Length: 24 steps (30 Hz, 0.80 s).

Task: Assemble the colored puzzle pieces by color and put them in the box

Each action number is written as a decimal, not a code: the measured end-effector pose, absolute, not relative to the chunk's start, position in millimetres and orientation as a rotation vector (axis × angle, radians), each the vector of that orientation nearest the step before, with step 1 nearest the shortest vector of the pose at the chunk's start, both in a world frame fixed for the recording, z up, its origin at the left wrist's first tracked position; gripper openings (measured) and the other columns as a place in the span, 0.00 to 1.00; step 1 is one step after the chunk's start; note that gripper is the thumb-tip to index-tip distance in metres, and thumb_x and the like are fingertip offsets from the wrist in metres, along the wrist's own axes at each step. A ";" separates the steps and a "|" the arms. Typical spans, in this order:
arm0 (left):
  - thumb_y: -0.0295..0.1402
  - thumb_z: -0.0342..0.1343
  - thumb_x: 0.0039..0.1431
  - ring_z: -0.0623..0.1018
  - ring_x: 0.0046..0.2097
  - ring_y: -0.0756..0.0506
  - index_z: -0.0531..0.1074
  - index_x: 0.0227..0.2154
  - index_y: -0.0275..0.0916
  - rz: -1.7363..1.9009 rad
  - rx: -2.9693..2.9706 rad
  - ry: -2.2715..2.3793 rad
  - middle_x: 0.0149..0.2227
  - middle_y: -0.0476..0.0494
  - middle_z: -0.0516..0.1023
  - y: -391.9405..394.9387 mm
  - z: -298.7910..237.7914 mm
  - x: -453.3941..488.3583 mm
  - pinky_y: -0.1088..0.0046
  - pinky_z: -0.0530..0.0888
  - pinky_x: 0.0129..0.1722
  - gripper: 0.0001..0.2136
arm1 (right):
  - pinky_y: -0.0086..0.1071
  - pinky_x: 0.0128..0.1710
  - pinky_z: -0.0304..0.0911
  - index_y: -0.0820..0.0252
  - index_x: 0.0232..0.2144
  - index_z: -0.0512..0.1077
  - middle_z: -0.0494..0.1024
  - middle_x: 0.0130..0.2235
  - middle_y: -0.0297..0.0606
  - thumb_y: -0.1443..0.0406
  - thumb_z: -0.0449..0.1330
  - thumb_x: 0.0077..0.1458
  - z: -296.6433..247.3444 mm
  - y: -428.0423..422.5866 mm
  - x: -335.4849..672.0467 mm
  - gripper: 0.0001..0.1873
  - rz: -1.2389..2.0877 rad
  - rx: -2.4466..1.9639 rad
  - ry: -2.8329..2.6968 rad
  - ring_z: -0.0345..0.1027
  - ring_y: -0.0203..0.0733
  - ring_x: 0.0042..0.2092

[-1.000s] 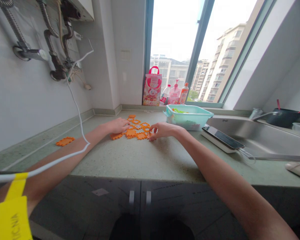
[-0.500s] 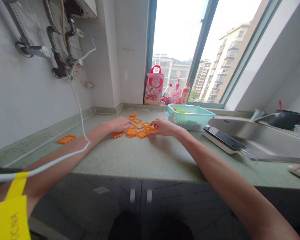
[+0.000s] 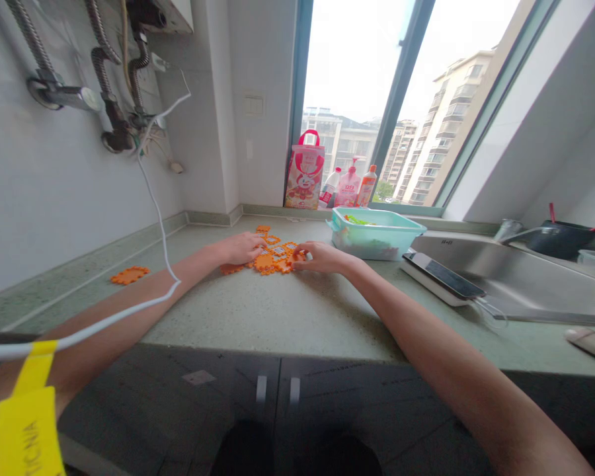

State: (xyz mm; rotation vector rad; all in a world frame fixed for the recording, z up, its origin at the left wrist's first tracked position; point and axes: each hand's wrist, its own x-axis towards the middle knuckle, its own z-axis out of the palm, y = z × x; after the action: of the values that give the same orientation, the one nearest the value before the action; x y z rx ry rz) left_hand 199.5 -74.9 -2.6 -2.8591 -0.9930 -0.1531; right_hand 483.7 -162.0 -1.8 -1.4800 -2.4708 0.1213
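Observation:
Several flat orange toothed-edge pieces (image 3: 264, 264), some with pale printed patches, lie bunched and overlapping on the counter between my hands. My left hand (image 3: 246, 248) rests at the left side of the pile, its fingers stretched over the pieces and partly hiding them. At the right end, my right hand (image 3: 322, 256) curls thumb and fingers round an orange toothed piece (image 3: 301, 255), which its fingers partly cover. One more orange toothed piece (image 3: 129, 275) lies apart, beyond my left forearm.
A turquoise basin (image 3: 377, 238) with small coloured things inside stands right of my right hand. A phone (image 3: 443, 274) lies on a white block beside the steel sink (image 3: 525, 277). A white cable (image 3: 163, 231) hangs across my left forearm. Bottles and a pink bag (image 3: 305, 175) line the windowsill.
My left hand has shifted slightly right over the pile. The pieces between my hands have moved a little closer together and to the right. My right hand stays almost in place.

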 end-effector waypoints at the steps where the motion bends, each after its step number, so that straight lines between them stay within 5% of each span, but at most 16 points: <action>1: 0.42 0.44 0.73 0.77 0.58 0.41 0.78 0.55 0.41 -0.192 -2.878 -0.961 0.58 0.40 0.81 -75.3 -3.8 200.9 0.67 0.69 0.61 0.21 | 0.32 0.48 0.66 0.55 0.51 0.80 0.84 0.47 0.41 0.50 0.67 0.63 -2.0 -161.4 484.4 0.21 0.140 -1.487 -2.464 0.77 0.45 0.47; 7: 0.52 0.39 0.76 0.74 0.64 0.39 0.76 0.59 0.40 -0.252 -3.037 -0.824 0.64 0.37 0.76 -85.8 -4.5 209.4 0.64 0.66 0.65 0.28 | 0.32 0.47 0.66 0.55 0.50 0.80 0.85 0.49 0.42 0.53 0.68 0.62 0.4 -159.4 488.7 0.19 0.183 -1.483 -2.457 0.78 0.46 0.49; 11: 0.60 0.45 0.71 0.75 0.63 0.37 0.72 0.62 0.39 -0.189 -3.072 -0.865 0.64 0.37 0.76 -93.0 -1.6 211.9 0.64 0.68 0.64 0.33 | 0.30 0.44 0.65 0.55 0.49 0.81 0.86 0.45 0.39 0.57 0.68 0.62 3.0 -161.4 489.0 0.15 0.188 -1.498 -2.456 0.78 0.43 0.45; 24: 0.55 0.46 0.73 0.77 0.61 0.39 0.74 0.60 0.42 -0.212 -3.084 -0.870 0.61 0.39 0.78 -90.5 -2.8 213.8 0.64 0.69 0.62 0.27 | 0.28 0.39 0.62 0.56 0.50 0.81 0.85 0.41 0.36 0.61 0.69 0.56 1.2 -163.5 490.0 0.18 0.169 -1.526 -2.409 0.76 0.39 0.39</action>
State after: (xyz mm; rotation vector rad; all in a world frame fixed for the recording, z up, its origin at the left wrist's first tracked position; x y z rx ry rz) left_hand 213.8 -90.5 -2.8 -3.0839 -0.8698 -0.2123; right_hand 490.0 -163.5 1.2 -1.5259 -2.4086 0.1687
